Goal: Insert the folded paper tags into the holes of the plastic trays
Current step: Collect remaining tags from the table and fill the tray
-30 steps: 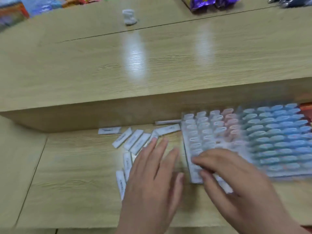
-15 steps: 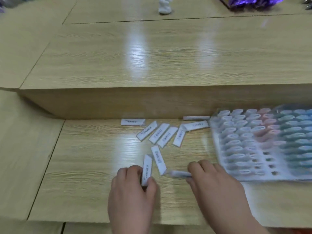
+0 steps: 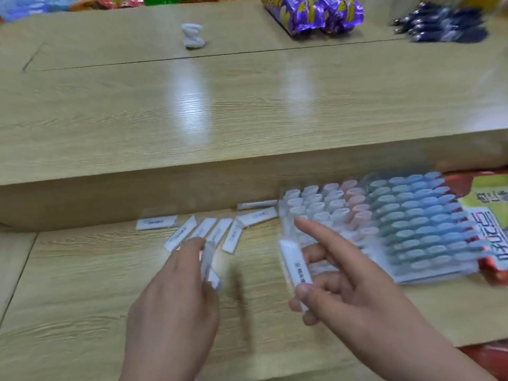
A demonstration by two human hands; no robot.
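Half a second ago both your hands were down on the light wooden table (image 3: 82, 298), each pinching at a tag. Now both are lifted off it with a tag apiece. Your left hand (image 3: 176, 298) grips a blurred white folded paper tag (image 3: 209, 264) between thumb and curled fingers; the blur hides exactly how they close. Your right hand (image 3: 357, 292) pinches a printed white folded paper tag (image 3: 295, 264) between thumb and middle fingers, with the index finger (image 3: 310, 229) stretched straight toward the clear plastic tray (image 3: 428, 274). The tray lies just beside that hand, lined with rows of white, pink and blue oval pieces. The remaining loose white tags (image 3: 214, 229) fan out left of the tray. The pick-up looks done, so seating the right-hand tag in a free hole is probably next, though your fingers hide the tray's near-left corner.
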